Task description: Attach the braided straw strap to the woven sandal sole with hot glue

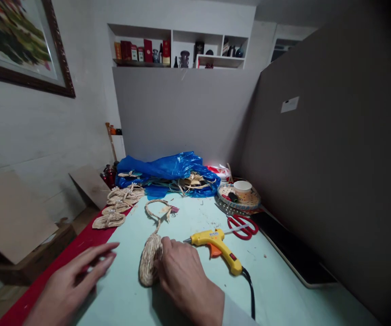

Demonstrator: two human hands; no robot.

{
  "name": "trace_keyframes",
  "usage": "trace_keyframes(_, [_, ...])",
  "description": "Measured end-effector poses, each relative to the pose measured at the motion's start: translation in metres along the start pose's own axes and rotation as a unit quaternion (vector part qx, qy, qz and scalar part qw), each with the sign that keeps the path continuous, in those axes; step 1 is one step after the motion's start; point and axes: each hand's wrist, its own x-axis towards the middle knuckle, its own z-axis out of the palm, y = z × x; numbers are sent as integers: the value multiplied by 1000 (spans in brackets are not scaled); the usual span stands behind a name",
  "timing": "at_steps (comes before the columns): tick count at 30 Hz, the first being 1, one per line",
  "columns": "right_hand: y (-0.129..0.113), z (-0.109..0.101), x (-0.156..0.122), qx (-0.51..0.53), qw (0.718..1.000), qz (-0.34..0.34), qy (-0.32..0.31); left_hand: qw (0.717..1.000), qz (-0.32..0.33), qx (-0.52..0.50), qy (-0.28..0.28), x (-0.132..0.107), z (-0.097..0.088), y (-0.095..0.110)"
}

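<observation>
A small oval sole of coiled straw braid [147,263] stands on the pale green table cover. My right hand [182,271] grips its right edge; the fingertips are partly hidden behind the hand. From the sole's top a loose braid tail [155,206] curves away, with a dark red binder clip [174,209] at its end. To the left, my left hand [76,278] hovers apart from the sole, fingers stretched and holding nothing. A yellow hot glue gun [212,240] with an orange trigger lies just right of my right hand, its nozzle pointing left.
Several small straw sandals [114,213] lie at the left on a red cloth [92,240]. Behind is a blue plastic bag [161,167] of dry husks. Red-handled scissors [243,227], a round tray [239,204] with a paper cup [242,190], and a black flat panel [290,249] are right.
</observation>
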Motion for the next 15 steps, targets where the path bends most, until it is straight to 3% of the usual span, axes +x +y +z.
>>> trace_keyframes(4, [-1, 8, 10, 39, 999, 11, -14, 994, 24, 83, -61, 47, 33, 31])
trace_keyframes(7, [1, 12, 18, 117, 993, 15, -11, 990, 31, 78, -114, 65, 52, 38])
trace_keyframes(11, [10, 17, 25, 250, 968, 31, 2, 990, -8, -2, -144, 71, 59, 30])
trace_keyframes(15, [19, 19, 30, 378, 925, 45, 21, 976, -70, -132, -157, 72, 57, 29])
